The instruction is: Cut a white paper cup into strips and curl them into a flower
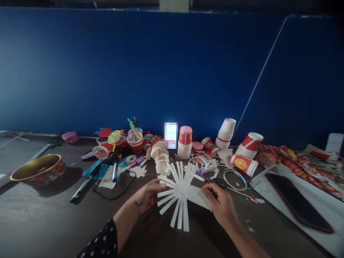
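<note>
Between my hands, above the table, is a white paper cup cut into strips [183, 189] that fan out from its round base. My left hand [148, 195] pinches strips on the left side, thumb on top. On the right, my right hand [219, 201] grips a wide uncut section of the cup wall between thumb and fingers. Scissors [220, 182] with dark handles lie just beyond my right hand, partly hidden by it. A curved chain of cut white paper cup pieces [162, 159] lies behind the cut cup.
A stack of paper cups [185, 145] stands at the back, with more cups [225, 133] to its right. A dark phone [299, 202] rests on a white sheet at right. A gold-lined bowl [37, 170] sits left. Black markers [115, 170], tape [131, 159] and paper scraps lie between.
</note>
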{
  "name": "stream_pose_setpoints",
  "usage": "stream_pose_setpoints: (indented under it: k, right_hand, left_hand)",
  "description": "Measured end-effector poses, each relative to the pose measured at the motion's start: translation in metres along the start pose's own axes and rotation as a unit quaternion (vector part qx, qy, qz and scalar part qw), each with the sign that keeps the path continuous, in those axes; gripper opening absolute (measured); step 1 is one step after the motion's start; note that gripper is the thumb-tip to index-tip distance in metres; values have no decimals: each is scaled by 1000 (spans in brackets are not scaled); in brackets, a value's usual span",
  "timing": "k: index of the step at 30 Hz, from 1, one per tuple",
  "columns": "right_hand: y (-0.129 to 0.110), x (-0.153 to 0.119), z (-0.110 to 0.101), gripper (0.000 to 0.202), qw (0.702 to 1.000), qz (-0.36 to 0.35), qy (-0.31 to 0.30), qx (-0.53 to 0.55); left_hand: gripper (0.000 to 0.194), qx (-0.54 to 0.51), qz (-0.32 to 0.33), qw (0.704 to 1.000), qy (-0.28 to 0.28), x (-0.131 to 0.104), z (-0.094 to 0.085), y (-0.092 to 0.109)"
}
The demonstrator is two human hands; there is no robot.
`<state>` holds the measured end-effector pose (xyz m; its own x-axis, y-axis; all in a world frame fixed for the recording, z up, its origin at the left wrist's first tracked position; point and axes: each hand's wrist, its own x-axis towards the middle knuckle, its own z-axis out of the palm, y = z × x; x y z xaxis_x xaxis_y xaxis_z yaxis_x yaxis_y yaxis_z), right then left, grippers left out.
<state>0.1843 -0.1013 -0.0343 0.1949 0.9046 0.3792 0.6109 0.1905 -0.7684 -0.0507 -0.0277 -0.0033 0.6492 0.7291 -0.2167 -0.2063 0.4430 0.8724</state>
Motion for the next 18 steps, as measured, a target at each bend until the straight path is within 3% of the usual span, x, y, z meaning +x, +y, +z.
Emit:
stream_pose_setpoints:
  k: [5,10,13,15,18]
  right_hand:
    - [0,0,0,26,1000,-25,13,-5]
    - [2,3,-3,27,999,8,41,30]
    - [2,4,-5,29,998,31,32,46]
    - [1,3,-5,30,998,40,19,53]
    - [2,5,-4,32,997,43,3,60]
  left_hand:
    - [31,42,14,999,6,5,12,-7]
    - [37,9,16,999,35,9,14,-12]
    - [32,45,12,999,23,10,18,-15]
    - [24,85,34,994,64,13,22,-19]
    - [21,69,5,990,119,18,28,-26]
